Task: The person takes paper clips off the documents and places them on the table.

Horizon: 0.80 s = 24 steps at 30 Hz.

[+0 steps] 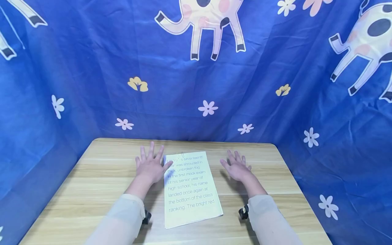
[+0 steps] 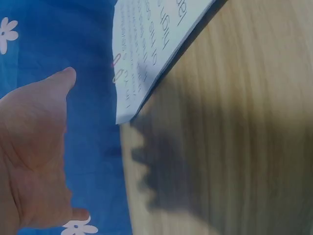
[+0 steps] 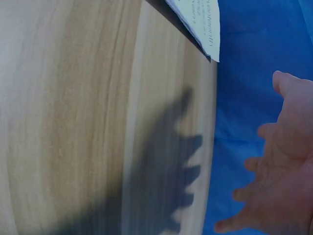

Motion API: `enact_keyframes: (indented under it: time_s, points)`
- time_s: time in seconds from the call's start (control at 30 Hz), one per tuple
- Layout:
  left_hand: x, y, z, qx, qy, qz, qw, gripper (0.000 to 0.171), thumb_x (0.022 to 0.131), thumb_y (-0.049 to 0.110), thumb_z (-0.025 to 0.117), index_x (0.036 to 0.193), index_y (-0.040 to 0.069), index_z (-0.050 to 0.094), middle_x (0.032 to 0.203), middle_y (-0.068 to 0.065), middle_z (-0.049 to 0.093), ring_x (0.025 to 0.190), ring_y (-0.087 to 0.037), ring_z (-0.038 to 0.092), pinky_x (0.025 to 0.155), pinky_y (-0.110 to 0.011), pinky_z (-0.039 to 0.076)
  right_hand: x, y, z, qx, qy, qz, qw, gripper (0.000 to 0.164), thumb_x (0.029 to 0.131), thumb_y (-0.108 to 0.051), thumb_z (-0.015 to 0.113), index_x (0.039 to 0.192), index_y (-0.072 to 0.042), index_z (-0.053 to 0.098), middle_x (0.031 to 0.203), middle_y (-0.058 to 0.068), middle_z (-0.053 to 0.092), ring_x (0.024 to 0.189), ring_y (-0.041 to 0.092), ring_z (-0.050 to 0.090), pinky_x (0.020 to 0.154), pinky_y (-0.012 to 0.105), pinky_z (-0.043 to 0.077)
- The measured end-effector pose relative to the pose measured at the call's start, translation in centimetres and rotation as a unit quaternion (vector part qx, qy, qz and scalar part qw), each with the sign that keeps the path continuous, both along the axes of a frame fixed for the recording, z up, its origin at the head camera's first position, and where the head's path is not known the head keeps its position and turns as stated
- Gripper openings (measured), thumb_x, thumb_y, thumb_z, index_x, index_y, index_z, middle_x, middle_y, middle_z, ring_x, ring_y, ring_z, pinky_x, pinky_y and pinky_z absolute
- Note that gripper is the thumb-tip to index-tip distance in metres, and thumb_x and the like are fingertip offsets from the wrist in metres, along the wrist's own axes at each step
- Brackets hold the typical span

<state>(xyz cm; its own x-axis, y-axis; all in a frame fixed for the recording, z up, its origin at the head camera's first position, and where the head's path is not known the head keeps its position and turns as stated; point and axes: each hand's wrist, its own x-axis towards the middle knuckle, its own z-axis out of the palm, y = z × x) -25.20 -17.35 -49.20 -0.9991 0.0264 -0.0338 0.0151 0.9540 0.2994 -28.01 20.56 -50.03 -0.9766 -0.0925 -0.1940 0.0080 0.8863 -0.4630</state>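
Observation:
A stack of printed sheets (image 1: 193, 194) lies slightly askew on the wooden table, its large text facing me. Paper clips (image 2: 117, 68) sit at its top edge. My left hand (image 1: 150, 168) hovers to the left of the stack with fingers spread, its thumb overlapping the sheet's upper left edge in the head view. On the other side, my right hand (image 1: 238, 169) is held above the table, fingers spread and apart from the paper. Both hands hold nothing, and each casts a shadow on the wood in its wrist view.
The light wooden table (image 1: 104, 177) has rounded far corners. Blue curtain cloth (image 1: 171, 112) with cows and flowers hangs behind it and along both sides. Dark wrist devices (image 1: 244, 211) show beneath the pale sleeves (image 1: 269, 214).

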Motion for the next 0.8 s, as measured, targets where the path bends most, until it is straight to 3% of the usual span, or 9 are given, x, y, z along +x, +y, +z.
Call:
enact_keyframes:
  time_s: [0.2,0.4,0.6,0.7,0.8]
  points:
    - [0.3,-0.6,-0.2,-0.002,0.008,0.001,1.0,0.088,0.108,0.074,0.033,0.175,0.025,0.004,0.18,-0.014,-0.023,0.161,-0.06,-0.023,0.126,-0.084,-0.002,0.1,-0.2,-0.1,-0.02,0.014,-0.003,1.0,0.098,0.103,-0.083,0.035,0.176,-0.026,0.004,0.185,0.015,-0.002,0.169,0.052,-0.003,0.128,0.085,0.004]
    - [0.5,-0.6,-0.8,0.011,0.023,0.013,0.9996,0.086,0.11,0.071,0.033,0.176,0.022,0.008,0.181,-0.021,-0.013,0.162,-0.064,-0.014,0.128,-0.083,0.01,-0.2,-1.2,-0.4,-0.075,-0.011,0.017,0.997,0.085,0.109,-0.053,0.055,0.172,-0.006,0.023,0.178,0.026,0.024,0.165,0.052,0.021,0.132,0.075,0.02]
    - [0.3,-0.3,-1.5,0.09,0.06,0.041,0.9933,0.08,0.112,0.062,0.038,0.173,0.013,0.021,0.177,-0.031,0.017,0.158,-0.06,0.019,0.124,-0.076,0.029,-1.2,-3.2,-1.3,-0.118,-0.017,0.032,0.992,0.072,0.108,-0.04,0.059,0.162,0.005,0.042,0.166,0.031,0.046,0.158,0.05,0.039,0.134,0.063,0.03]
    - [0.7,-0.2,-1.8,0.139,0.056,0.06,0.9868,0.078,0.113,0.056,0.042,0.172,0.009,0.023,0.17,-0.035,0.028,0.148,-0.056,0.031,0.12,-0.069,0.033,-1.3,-4.2,-1.9,-0.124,-0.02,0.023,0.992,0.065,0.105,-0.041,0.064,0.151,0.006,0.055,0.149,0.029,0.062,0.142,0.045,0.057,0.124,0.059,0.045]
    - [1.1,-0.2,-2.0,0.173,0.043,0.077,0.9809,0.076,0.112,0.05,0.046,0.171,0.008,0.024,0.167,-0.037,0.031,0.144,-0.054,0.034,0.119,-0.066,0.034,-1.3,-5.2,-2.3,-0.101,-0.018,0.008,0.995,0.059,0.102,-0.044,0.07,0.136,0.004,0.065,0.134,0.023,0.067,0.124,0.037,0.065,0.112,0.053,0.054]
